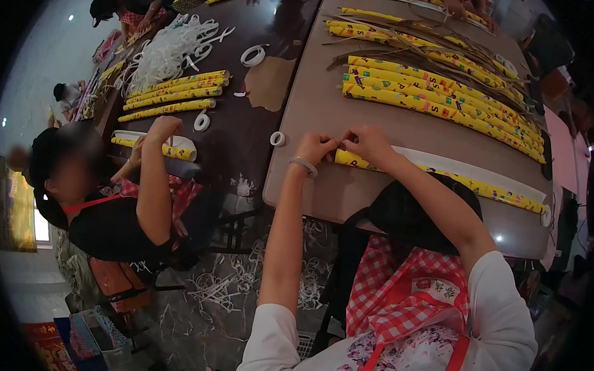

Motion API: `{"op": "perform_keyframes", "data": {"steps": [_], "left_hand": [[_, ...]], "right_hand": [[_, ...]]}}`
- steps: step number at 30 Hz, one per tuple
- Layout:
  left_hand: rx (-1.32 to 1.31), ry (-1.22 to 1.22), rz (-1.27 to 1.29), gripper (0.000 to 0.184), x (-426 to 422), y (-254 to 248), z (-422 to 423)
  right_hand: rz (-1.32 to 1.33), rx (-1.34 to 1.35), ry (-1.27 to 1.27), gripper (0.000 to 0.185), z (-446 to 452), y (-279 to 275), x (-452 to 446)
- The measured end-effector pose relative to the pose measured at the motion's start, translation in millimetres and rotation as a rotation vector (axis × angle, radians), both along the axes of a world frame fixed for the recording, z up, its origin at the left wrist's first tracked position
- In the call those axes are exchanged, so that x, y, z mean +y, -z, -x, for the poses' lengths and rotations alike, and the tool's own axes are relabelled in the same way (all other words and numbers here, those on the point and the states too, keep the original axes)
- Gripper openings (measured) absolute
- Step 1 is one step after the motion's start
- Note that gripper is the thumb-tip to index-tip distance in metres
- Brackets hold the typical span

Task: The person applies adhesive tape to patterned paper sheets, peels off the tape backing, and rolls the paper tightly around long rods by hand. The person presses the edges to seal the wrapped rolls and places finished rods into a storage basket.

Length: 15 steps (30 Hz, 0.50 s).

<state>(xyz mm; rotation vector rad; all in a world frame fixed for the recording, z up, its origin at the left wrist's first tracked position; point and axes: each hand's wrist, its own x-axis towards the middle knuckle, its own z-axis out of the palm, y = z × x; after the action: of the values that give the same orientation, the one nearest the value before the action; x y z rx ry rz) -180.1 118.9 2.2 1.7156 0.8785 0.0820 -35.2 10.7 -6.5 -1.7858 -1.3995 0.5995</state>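
A yellow patterned tube (467, 182) lies along the near edge of the brown table, with a white strip (435, 159) showing along its far side. My left hand (313, 150) is at the tube's left end, its fingers pinched together. Beside it my right hand (367, 147) is also closed at that end, thumb and fingers pressed together over the tube. What either hand pinches is too small to make out. A small white tape roll (278, 139) sits left of my left hand. Another white roll (546, 216) is by the tube's right end.
Several yellow tubes (437, 102) lie in a row farther back, with brown strips (446, 43) beyond. At the dark table on the left, a co-worker (113, 199) handles another tube (170, 151). White strips (174, 47) are heaped there; more strips (231, 281) litter the floor.
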Motion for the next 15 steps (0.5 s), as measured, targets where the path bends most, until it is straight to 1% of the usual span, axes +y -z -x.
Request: {"op": "perform_keyframes", "data": {"steps": [5,7,10,12,15], "left_hand": [[-0.021,-0.013,0.006,0.025,1,6,-2],[-0.025,-0.022,0.01,0.025,-2,1,-2],[-0.026,-0.027,-0.018,0.025,-3,-3,-2],[-0.022,-0.033,0.004,0.025,-4,-4,-2],[-0.035,-0.019,0.025,0.025,-3,-5,-1]], "right_hand": [[0.017,-0.01,0.014,0.019,0,0,0],[0.023,-0.022,0.02,0.019,0,-1,1],[0.055,0.01,0.022,0.019,1,-4,1],[0.115,0.104,0.047,0.019,1,-8,-1],[0.086,0.072,0.042,0.02,0,-4,0]]}}
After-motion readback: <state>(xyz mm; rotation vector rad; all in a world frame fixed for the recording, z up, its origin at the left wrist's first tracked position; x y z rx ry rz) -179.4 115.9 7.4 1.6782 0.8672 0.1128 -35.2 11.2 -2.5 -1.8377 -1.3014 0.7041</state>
